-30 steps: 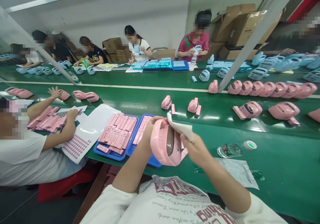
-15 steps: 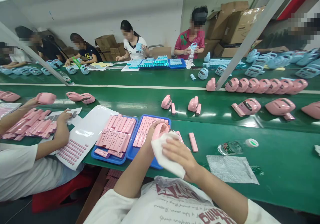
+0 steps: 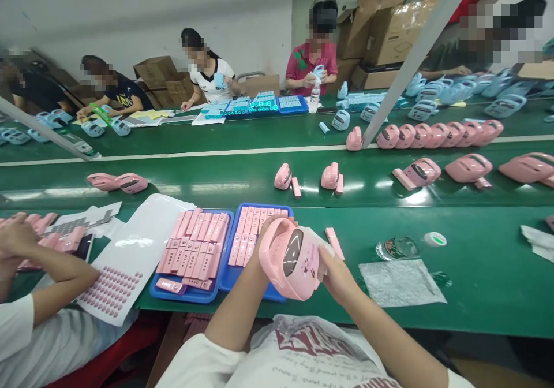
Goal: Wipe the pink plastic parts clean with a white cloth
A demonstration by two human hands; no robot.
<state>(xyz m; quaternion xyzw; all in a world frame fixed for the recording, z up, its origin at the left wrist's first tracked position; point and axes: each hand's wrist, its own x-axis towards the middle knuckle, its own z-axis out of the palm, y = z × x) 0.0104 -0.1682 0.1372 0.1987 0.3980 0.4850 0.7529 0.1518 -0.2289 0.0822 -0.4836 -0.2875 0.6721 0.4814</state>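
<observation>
A pink plastic housing (image 3: 308,264) with a dark oval window and a looped handle is held up in front of my chest. My left hand (image 3: 269,232) grips it from behind at the handle side, its fingers mostly hidden. My right hand (image 3: 336,272) holds the right side of the housing, with a white cloth (image 3: 318,239) pinched against it, mostly behind the housing. Beside the hands, a blue tray (image 3: 223,284) of pink strips lies partly under my left forearm. One loose pink strip (image 3: 334,242) rests just beyond my right hand.
Another blue tray (image 3: 153,288) of pink strips and a sticker sheet (image 3: 145,226) lie left, near a co-worker's arm (image 3: 64,267). At right are a plastic bottle (image 3: 397,248) and a grey cloth (image 3: 400,284). Pink housings stand on the green belt (image 3: 216,174); people sit opposite.
The housing has turned so its window and printed face show. The cloth, earlier spread over its front under my right hand, is now mostly behind it. The view has shifted to the right.
</observation>
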